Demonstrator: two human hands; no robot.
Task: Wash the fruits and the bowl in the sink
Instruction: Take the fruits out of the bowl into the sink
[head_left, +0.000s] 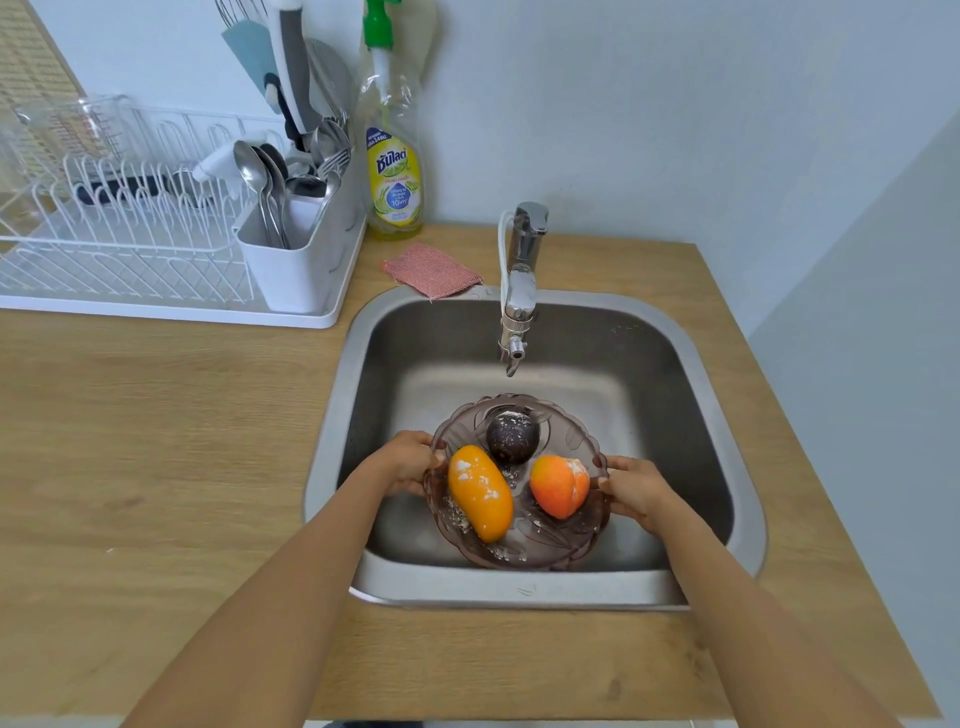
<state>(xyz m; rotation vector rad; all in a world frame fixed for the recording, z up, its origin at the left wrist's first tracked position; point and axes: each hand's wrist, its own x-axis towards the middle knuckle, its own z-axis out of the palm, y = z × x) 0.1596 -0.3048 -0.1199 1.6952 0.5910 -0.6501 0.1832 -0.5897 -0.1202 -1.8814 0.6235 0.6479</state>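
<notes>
Two bare forearms reach from the near edge toward the steel sink (701, 395), set in a wooden counter (156, 441). Over its basin hangs one tinted, see-through bowl (545, 545), below and just in front of the tap (519, 291), from which no water visibly runs. Its left rim is gripped by the left hand (405, 462), fingers curled round the edge; the right hand (636, 491) grips the opposite rim the same way.

Patterned and thin-walled, the bowl looks stiff and light, but brittle if knocked on steel and likely slippery once wet, so opposite rims are the sensible hold. Three fruits sit in it, each dusted with white powder: one long orange-yellow fruit (480, 493), one rounder orange fruit (560, 486) and one dark purple round fruit (511, 436). They look firm and smooth; loose, they can roll if the bowl tips.

Beside the sink stand one dish rack (130, 249), one detergent bottle (395, 171) and one pink scrub cloth (434, 270).
</notes>
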